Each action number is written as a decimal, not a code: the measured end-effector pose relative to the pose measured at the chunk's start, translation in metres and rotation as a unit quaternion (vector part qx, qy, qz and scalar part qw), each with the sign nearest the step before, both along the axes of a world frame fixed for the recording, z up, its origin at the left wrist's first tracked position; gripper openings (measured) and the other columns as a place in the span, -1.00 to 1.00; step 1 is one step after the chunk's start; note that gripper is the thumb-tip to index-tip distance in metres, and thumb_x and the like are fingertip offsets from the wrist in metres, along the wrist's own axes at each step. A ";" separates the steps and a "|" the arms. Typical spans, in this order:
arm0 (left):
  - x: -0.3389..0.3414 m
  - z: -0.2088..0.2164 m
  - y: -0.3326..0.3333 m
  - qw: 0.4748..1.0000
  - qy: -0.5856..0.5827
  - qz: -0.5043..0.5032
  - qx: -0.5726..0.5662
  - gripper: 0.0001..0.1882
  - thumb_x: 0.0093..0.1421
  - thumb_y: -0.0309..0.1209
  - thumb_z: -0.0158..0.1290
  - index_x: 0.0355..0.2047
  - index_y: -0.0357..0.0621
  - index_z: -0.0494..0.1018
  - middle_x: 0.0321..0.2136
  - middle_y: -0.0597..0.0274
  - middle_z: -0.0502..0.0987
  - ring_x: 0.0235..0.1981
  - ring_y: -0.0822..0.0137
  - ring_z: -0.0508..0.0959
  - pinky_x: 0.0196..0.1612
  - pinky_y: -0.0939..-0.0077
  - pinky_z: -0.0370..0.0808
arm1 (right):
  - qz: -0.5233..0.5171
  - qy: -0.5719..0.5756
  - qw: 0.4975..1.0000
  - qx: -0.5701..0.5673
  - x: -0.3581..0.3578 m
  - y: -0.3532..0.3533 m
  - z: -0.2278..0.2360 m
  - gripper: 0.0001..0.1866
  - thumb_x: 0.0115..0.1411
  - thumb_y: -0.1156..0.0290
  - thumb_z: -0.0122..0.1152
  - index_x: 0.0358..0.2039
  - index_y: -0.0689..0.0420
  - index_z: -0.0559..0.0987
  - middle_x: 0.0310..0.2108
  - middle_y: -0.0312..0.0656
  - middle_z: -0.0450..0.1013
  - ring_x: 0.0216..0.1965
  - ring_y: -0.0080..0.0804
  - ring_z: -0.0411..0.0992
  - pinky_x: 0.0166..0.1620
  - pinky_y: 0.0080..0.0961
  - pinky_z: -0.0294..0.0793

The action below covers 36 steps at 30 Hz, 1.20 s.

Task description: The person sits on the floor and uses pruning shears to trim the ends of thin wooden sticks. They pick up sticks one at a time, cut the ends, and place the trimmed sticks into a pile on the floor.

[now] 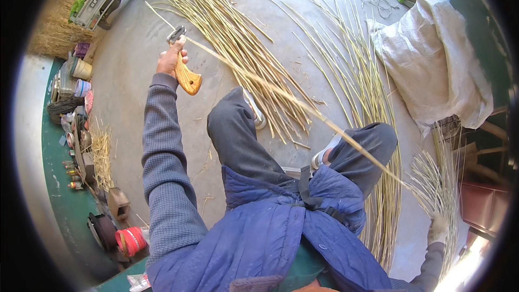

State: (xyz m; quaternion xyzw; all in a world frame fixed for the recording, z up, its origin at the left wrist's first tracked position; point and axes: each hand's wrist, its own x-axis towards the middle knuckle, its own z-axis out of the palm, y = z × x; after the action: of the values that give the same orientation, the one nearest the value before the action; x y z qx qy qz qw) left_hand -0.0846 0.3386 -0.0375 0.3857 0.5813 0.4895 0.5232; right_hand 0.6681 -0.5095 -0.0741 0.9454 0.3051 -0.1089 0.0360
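My left hand (172,58), bare and closed, grips a wooden-handled tool (188,80) with a small metal head at its top. A long pale stalk (281,93) crosses that metal head and slants down over my right knee toward the lower right. Its far right end merges with a bundle of thin pale stalks (435,176). Low at the right, my right hand (438,230) wears a light glove and is at that bundle. Its fingers are small and blurred, so whether it holds the long stalk or other stalks does not show.
Greenish-brown stalks (238,48) lie in a heap on the floor before me. More long stalks (373,108) run past my right leg. A whitish sack (440,57) covers something at the right. Along the left wall sit a red spool (131,241), boxes and straw (101,154).
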 end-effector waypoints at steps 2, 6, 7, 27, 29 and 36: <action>-0.018 0.001 0.020 0.999 -0.043 0.012 0.019 -0.71 0.24 -0.26 0.39 -0.20 -0.09 0.54 -0.48 0.32 0.49 -0.56 0.46 0.50 -0.53 0.59 0.49 | -0.136 0.011 0.989 0.050 0.004 -0.014 0.003 -0.73 0.21 0.27 0.25 -0.49 0.22 0.57 -0.56 -0.23 0.38 -0.50 -0.30 0.36 -0.39 -0.20 0.31; -0.154 -0.038 0.085 0.995 -0.075 0.050 0.034 -0.68 0.26 -0.28 0.38 -0.13 -0.05 0.48 -0.45 0.32 0.47 -0.52 0.44 0.50 -0.44 0.51 0.54 | -0.366 0.030 0.918 0.148 0.024 -0.108 0.059 -0.58 0.24 0.16 0.17 -0.41 0.36 0.63 -0.46 -0.22 0.45 -0.39 -0.37 0.37 -0.26 -0.33 0.35; -0.190 -0.033 0.096 0.994 -0.076 0.061 0.046 -0.68 0.27 -0.28 0.37 -0.13 -0.05 0.47 -0.45 0.32 0.47 -0.51 0.43 0.50 -0.43 0.49 0.55 | -0.387 0.012 0.909 0.156 0.019 -0.115 0.066 -0.62 0.23 0.19 0.17 -0.42 0.34 0.61 -0.45 -0.20 0.45 -0.38 -0.36 0.37 -0.26 -0.31 0.35; 0.012 -0.040 0.005 0.991 0.047 -0.113 -0.046 -0.75 0.36 -0.12 0.30 -0.28 0.13 0.47 -0.56 0.54 0.35 -0.63 0.62 0.33 -0.56 0.69 0.35 | -0.121 0.050 0.936 -0.327 -0.099 -0.091 -0.049 -0.69 0.34 0.19 0.09 -0.13 0.00 0.75 -0.05 0.03 0.67 0.07 0.03 0.62 0.09 -0.03 0.60; 0.046 -0.044 -0.021 0.985 0.041 -0.152 -0.077 -0.78 0.39 -0.10 0.26 -0.27 0.17 0.49 -0.58 0.59 0.31 -0.64 0.66 0.29 -0.58 0.71 0.30 | -0.124 0.114 0.933 -0.318 -0.127 0.002 -0.003 -0.58 0.36 0.09 0.05 0.00 0.00 0.74 0.03 0.05 0.64 0.09 0.01 0.61 0.08 -0.03 0.60; 0.109 -0.099 -0.012 0.949 0.010 -0.282 -0.142 -0.81 0.45 -0.11 0.19 -0.19 0.15 0.48 -0.56 0.60 0.29 -0.66 0.67 0.25 -0.62 0.78 0.25 | -0.183 0.029 0.936 -0.301 -0.138 -0.092 -0.078 -0.70 0.38 0.36 0.09 -0.05 0.12 0.74 -0.10 0.06 0.68 -0.05 -0.01 0.68 -0.05 -0.07 0.67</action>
State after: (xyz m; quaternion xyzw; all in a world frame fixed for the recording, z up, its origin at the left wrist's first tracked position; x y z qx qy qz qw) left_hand 0.0246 0.3270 -0.1365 0.4603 0.5174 0.2299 0.6838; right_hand 0.5298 -0.6018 -0.1519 0.9263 0.0809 -0.2273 0.2895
